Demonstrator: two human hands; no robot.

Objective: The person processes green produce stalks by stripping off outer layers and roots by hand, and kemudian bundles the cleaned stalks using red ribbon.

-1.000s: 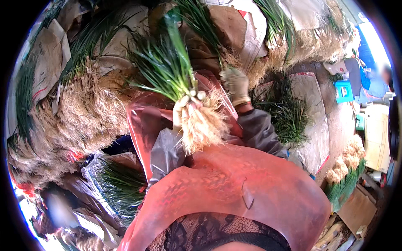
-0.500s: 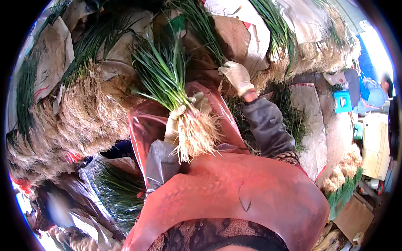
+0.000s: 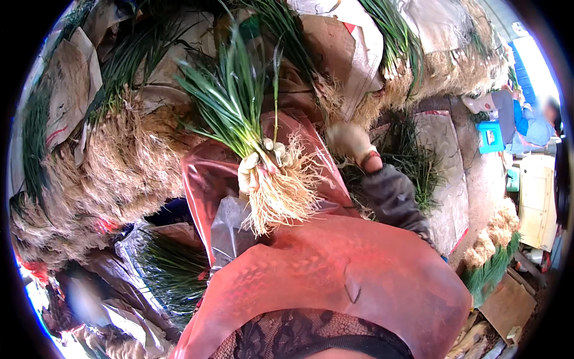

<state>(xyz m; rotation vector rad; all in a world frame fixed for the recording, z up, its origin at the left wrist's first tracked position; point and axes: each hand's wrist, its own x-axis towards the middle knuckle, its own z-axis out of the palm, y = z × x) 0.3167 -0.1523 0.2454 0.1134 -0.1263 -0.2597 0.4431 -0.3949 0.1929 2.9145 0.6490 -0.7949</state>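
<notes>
My left hand, in a pale glove, is closed around a bunch of green onions above my lap. Their green leaves fan away from me, and the long pale roots hang toward me. One thin stalk stands apart from the rest near my thumb. To the right of the bunch is my right hand, gloved too and smeared by motion, so its fingers and anything in them cannot be made out. Beyond it, more green onions lie with their roots toward me.
A long heap of rooty green onions stretches across the far side, partly under sacking. A red apron covers my lap. Loose green leaves lie at right. Farther right are a blue stool and another person.
My right hand has drawn back from the far heap, toward me. A single stalk now stands upright at my left thumb. The held bunch has barely shifted.
</notes>
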